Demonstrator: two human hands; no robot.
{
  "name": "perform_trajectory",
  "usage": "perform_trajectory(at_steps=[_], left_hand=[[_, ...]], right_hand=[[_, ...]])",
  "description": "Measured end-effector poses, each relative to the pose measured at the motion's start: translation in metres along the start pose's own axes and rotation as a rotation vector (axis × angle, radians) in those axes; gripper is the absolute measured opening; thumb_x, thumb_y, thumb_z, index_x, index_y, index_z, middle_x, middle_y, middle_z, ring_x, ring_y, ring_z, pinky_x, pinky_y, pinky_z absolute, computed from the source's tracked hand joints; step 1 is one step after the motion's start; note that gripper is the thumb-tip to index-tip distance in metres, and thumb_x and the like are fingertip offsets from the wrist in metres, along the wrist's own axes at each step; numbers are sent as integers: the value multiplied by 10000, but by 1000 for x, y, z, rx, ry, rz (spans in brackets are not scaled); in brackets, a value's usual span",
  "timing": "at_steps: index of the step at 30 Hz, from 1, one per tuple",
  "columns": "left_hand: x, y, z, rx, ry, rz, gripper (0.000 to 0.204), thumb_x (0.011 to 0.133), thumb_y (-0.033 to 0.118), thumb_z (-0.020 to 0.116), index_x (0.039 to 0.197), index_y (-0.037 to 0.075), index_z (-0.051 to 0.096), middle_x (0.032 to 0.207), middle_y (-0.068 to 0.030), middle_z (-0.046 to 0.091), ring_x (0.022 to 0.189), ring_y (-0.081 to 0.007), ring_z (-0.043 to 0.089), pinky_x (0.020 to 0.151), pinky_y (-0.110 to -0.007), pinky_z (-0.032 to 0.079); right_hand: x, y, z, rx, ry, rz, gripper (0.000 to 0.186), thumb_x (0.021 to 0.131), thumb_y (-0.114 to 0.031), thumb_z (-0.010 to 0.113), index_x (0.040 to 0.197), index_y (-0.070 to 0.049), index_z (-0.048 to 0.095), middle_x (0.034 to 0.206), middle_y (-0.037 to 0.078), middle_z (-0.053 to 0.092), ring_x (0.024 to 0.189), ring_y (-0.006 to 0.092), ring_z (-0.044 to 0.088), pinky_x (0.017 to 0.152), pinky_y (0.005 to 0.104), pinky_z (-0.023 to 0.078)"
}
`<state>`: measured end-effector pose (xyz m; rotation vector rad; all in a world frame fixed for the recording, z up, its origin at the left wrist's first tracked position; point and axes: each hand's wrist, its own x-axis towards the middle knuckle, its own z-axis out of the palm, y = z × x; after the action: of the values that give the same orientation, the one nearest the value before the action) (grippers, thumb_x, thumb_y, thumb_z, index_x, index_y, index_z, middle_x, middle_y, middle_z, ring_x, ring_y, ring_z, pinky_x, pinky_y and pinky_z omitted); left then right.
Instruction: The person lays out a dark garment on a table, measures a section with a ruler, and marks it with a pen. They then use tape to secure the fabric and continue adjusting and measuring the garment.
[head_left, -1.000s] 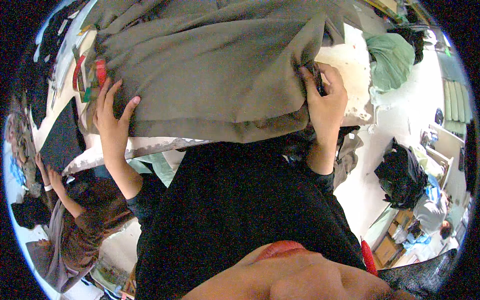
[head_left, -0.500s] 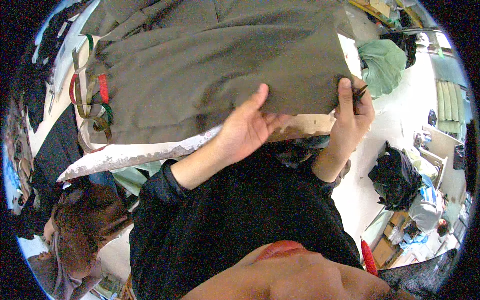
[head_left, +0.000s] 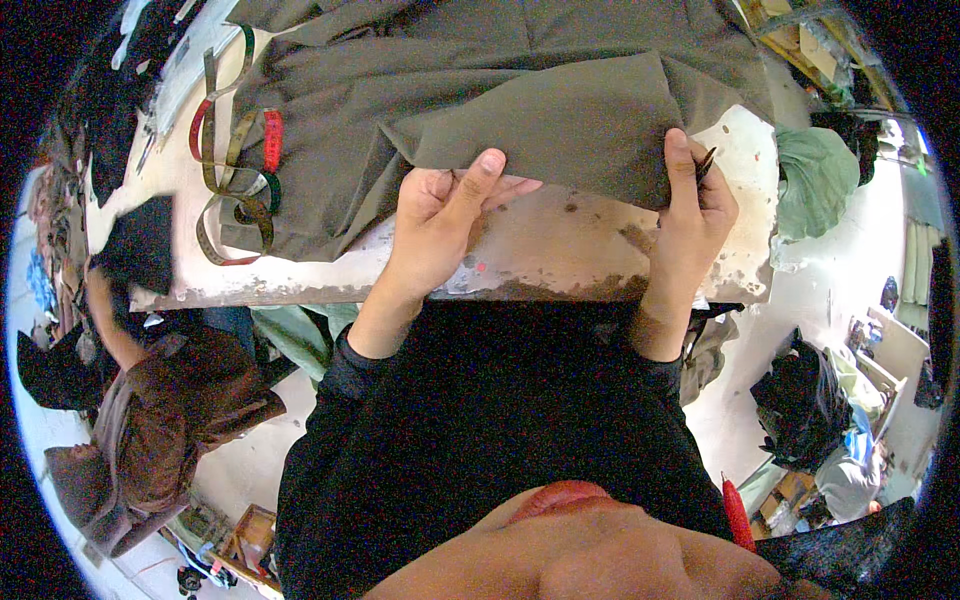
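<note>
A large olive-green cloth point(head_left: 480, 90) lies spread over a worn white table point(head_left: 560, 250). Its near edge is folded back on top of itself, away from me. My left hand point(head_left: 440, 225) grips the folded edge near the middle, thumb on top and fingers under. My right hand point(head_left: 695, 215) pinches the same edge farther right. A small dark tool also sticks out between that hand's fingers.
A coloured measuring tape point(head_left: 235, 170) lies coiled on the cloth's left part. A person in brown point(head_left: 150, 430) crouches at the lower left by the table's corner. Green fabric point(head_left: 815, 175) hangs off the table's right end. Dark bags point(head_left: 800, 400) stand on the floor at right.
The cloth's near edge, which hung over the table's front, has been folded back up onto the table. My left hand moved from the far left to the fold's middle.
</note>
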<state>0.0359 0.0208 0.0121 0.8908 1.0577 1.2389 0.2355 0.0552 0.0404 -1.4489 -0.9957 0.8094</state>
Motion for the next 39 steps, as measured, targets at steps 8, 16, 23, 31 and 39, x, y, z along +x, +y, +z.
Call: perform_trajectory(at_steps=[8,16,23,31,39], left_hand=[[-5,7,15,-144,63,6,447,1015,139,521,577,49,507,729,-142,669,812,-310,717,798,-471,595],[-8,8,16,-86,-24,49,309,1025,166,508,848,-55,631,836,-154,703,850,-303,715,768,-399,589],[-13,-7,4,31,-70,40,345,1029,231,511,902,-49,668,868,-141,726,824,-207,704,585,-271,484],[-21,29,13,299,-50,-210,429,1016,313,535,774,4,709,613,-20,645,547,-65,578,431,-239,361],[-11,21,-3,1335,-62,633,327,862,200,641,1187,226,665,1298,-6,561,1112,-301,512,910,-440,404]], right_hand=[[-1,4,-4,268,-33,124,257,922,-296,697,924,-39,707,762,-60,602,672,31,480,584,192,346],[-1,0,-2,330,53,219,219,884,-316,729,903,-99,706,700,-88,584,527,2,437,435,200,239],[0,4,-7,427,1,197,197,888,-295,729,893,-98,715,727,-66,612,564,7,481,457,189,294],[1,10,-13,-9,112,-88,258,904,-227,719,997,14,718,872,45,702,808,93,597,760,238,472],[-11,12,-31,-696,185,-415,387,828,-163,753,1198,-105,657,1168,88,666,1050,241,615,902,328,483]])
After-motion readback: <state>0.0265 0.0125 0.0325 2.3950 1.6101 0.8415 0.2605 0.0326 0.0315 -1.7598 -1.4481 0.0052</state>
